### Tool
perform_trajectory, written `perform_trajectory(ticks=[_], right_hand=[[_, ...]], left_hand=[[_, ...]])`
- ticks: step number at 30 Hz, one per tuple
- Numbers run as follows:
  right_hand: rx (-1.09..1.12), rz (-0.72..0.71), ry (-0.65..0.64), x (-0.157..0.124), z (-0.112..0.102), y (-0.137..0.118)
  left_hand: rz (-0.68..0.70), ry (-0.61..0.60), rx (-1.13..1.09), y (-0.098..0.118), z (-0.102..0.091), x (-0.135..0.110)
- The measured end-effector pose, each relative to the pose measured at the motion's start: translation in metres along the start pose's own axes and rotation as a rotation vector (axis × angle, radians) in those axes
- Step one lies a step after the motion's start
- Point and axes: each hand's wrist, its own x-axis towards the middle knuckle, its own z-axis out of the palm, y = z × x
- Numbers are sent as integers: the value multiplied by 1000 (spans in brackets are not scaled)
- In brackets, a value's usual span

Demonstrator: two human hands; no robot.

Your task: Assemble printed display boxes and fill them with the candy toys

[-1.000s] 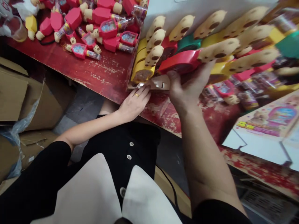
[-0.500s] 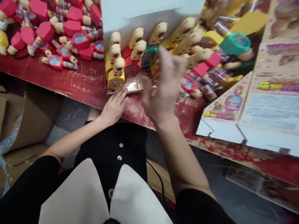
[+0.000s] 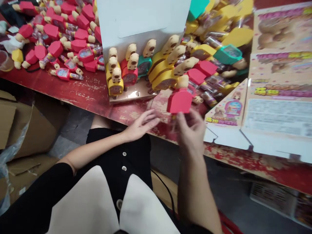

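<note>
- 2 bare hands work in front of display box (image 3: 133, 95), which sits on red table (image 3: 83, 92) w/ its white back flap upright
- Right hand (image 3: 191, 131): grip closed on lower end of red toy (image 3: 179, 100), fingertips pinching from below; a bit blurred, so exact finger hold unclear
- Red toy is upright w/ beige animal head on top, just in front of box's right end, over table edge, not touching box
- Left hand (image 3: 142, 123): grip open, holds nothing, fingers stretched flat at table edge just in front of box; near right hand but apart
- Inside box: standing toys (image 3: 115, 86) in rows, yellow, red & teal bodies w/ beige heads
- Left of box: loose red toys (image 3: 60, 42) lying in a pile on table
- Right of & behind box: heap of mixed toys (image 3: 219, 42), yellow, teal, red
- Further right of box: flat printed cartons (image 3: 275, 107), unfolded
- Below & left of box, off table: brown cardboard boxes (image 3: 24, 126) on floor
</note>
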Motion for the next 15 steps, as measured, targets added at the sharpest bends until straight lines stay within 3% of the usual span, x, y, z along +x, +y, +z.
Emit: perform_trajectory(ticks=[1,3,6,9,11,13,15], right_hand=[[81,53,3,-19,9,-8],[109,79,159,-45,27,-25],[52,30,259,-54,42,-47],[73,64,217,-45,36,-67],[83,20,260,-34,28,-79],[102,-136,330,-16,25,-87],[123,-307,314,8,34,-90]], left_hand=[[-24,-8,-4,1,9,4],[-21,69,98,2,21,6],[112,174,396,-1,19,-8],[300,170,666,-9,-2,-29],[349,242,778,-16,-22,-37],[337,320,880,-24,-42,-37],[316,325,994,-32,-60,-29]])
